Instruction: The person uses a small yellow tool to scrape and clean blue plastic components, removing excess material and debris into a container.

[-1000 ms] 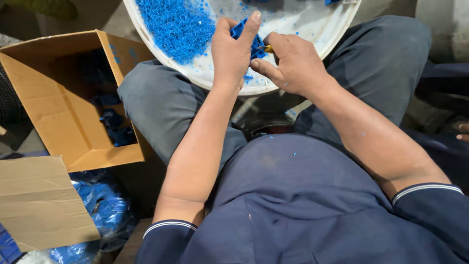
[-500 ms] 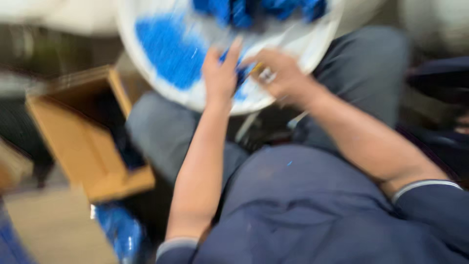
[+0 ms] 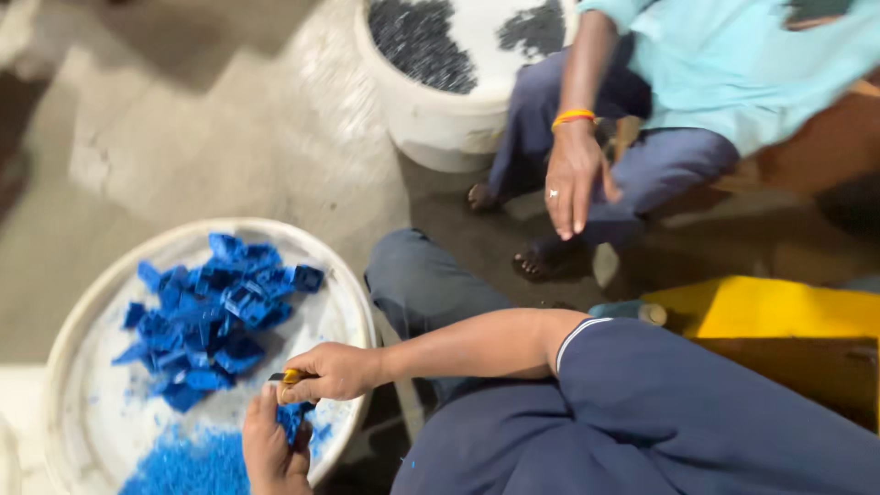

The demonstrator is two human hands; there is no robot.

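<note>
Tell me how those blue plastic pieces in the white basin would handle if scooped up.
The blue plastic pieces look small, hard and angular, so probably stiff and light. Lying heaped loosely in the white basin, they would likely slide apart and spill rather than roll.

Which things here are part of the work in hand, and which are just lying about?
In use:
left hand on a blue part
right hand gripping a yellow tool
white basin
blue pile

Lying about:
white bucket
yellow box
co-worker's hand
</note>
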